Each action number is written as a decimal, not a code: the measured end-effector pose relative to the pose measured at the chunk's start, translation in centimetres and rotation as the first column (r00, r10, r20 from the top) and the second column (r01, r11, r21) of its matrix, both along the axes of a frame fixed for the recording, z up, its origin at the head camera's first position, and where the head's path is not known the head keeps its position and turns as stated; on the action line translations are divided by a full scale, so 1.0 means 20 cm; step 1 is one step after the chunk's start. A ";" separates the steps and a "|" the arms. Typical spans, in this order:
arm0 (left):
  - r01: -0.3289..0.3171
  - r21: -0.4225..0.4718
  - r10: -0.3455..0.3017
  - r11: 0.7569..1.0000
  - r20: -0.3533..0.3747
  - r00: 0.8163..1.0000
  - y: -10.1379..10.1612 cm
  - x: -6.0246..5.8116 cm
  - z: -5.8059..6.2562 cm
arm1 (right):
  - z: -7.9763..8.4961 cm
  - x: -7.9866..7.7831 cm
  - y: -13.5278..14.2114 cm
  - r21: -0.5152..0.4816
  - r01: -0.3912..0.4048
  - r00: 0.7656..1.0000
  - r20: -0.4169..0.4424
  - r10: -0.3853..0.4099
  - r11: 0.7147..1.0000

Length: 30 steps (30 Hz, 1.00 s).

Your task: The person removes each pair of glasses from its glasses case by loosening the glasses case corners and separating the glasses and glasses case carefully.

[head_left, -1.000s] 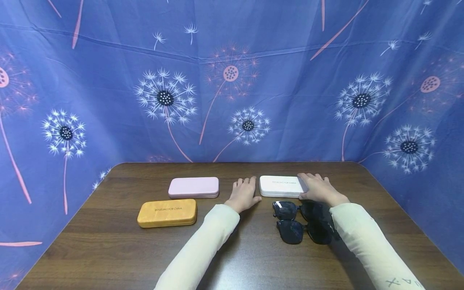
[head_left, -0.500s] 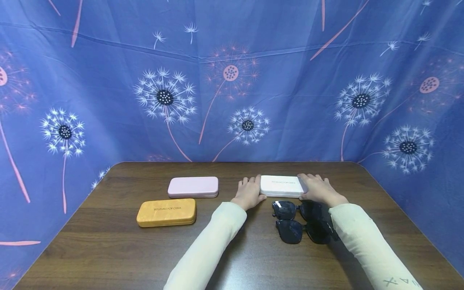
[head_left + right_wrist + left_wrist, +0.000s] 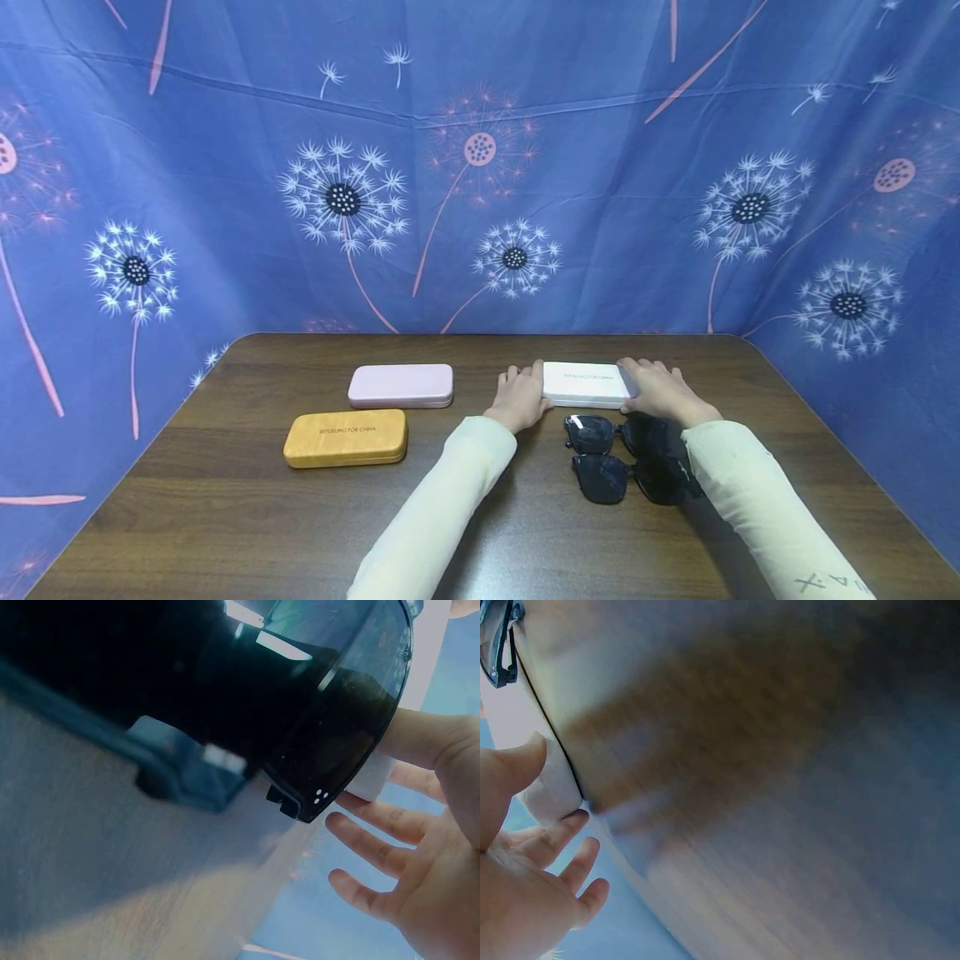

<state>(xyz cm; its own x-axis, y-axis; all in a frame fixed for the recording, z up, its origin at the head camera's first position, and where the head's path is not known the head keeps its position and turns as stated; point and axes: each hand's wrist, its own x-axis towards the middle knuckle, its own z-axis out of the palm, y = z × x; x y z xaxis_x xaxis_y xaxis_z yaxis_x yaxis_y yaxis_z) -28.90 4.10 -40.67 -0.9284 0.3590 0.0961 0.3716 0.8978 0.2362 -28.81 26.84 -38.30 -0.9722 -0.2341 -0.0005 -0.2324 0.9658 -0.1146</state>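
Observation:
A white glasses case with small lettering lies near the table's back edge. My left hand holds its left end; in the left wrist view, the left hand has its thumb along the near side of the case and a finger at the end. The right end is held by my right hand, its thumb in front. Two pairs of dark sunglasses, an upper pair and a lower pair, lie just in front. Up close, sunglasses partly cover the right hand's hold on the case.
To the left lie a pink glasses case and, closer, a yellow glasses case. They rest on a brown wooden table. A blue cloth with dandelion prints hangs behind and around the table.
My left hand has moved right, from beside the white glasses case to its left end, and now grips it. The right hand stays at the right end.

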 end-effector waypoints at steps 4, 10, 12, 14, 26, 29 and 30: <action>-0.002 0.016 0.002 1.000 -0.011 1.000 0.00 -0.01 -0.01 | 0.00 0.00 0.00 -0.010 0.001 1.000 0.000 -0.001 1.000; 0.004 0.009 -0.004 1.000 -0.019 1.000 0.00 -0.01 0.00 | 0.00 0.00 -0.01 -0.010 -0.004 1.000 -0.015 0.004 1.000; 0.004 0.005 -0.004 1.000 -0.020 1.000 -0.01 -0.01 0.01 | 0.00 0.00 -0.02 -0.005 -0.011 1.000 -0.028 0.011 1.000; 0.008 0.007 -0.008 1.000 -0.024 1.000 -0.02 -0.01 0.02 | 0.00 0.00 -0.03 0.001 -0.017 0.999 -0.041 0.017 1.000; 0.036 0.009 -0.036 0.999 -0.045 0.998 -0.12 0.01 0.05 | 0.02 0.02 -0.08 -0.018 -0.067 0.992 -0.108 0.065 0.998; 0.044 0.016 -0.043 0.999 -0.051 0.998 -0.15 0.02 0.06 | 0.02 0.03 -0.10 -0.023 -0.084 0.989 -0.124 0.081 0.996; 0.047 0.015 -0.046 0.999 -0.053 0.998 -0.16 0.02 0.06 | 0.02 0.03 -0.11 -0.023 -0.090 0.988 -0.129 0.086 0.996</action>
<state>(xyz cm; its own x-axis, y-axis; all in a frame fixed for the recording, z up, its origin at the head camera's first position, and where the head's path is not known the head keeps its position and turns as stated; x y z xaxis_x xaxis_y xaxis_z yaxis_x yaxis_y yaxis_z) -28.53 0.82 -39.48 -0.9043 0.3994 0.1507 0.4250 0.8757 0.2294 -28.17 24.69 -37.89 -0.9396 -0.3166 0.1301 -0.3307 0.9377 -0.1062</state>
